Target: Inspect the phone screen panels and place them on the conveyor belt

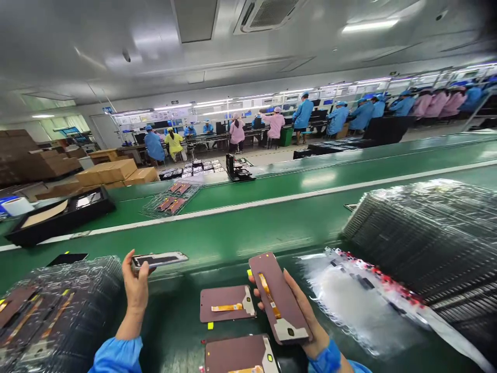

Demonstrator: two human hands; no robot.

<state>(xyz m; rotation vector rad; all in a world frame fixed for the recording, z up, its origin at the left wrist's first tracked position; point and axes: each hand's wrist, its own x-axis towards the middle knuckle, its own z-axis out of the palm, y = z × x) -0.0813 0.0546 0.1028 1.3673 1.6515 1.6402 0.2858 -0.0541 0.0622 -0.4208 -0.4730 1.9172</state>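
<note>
Brown-backed and trailing an orange ribbon, a phone panel (285,300) sat tilted in a worker's right hand (313,320), gripped by its long edges above a green workbench (240,233). The left hand (135,284), well apart from the right, pinched a light-rimmed phone part (163,259) between thumb and fingers, raised over the same surface. Between the hands, two more brown panels (221,298) lay flat, the nearer one cut off by the view's lower edge. Clear plastic trays (97,290) stood stacked at left, with a taller stack (404,248) at right beside a heap of clear plastic sleeves (341,300). Across the room, people in blue, pink and yellow coats (305,115) sat or stood along benches.
</note>
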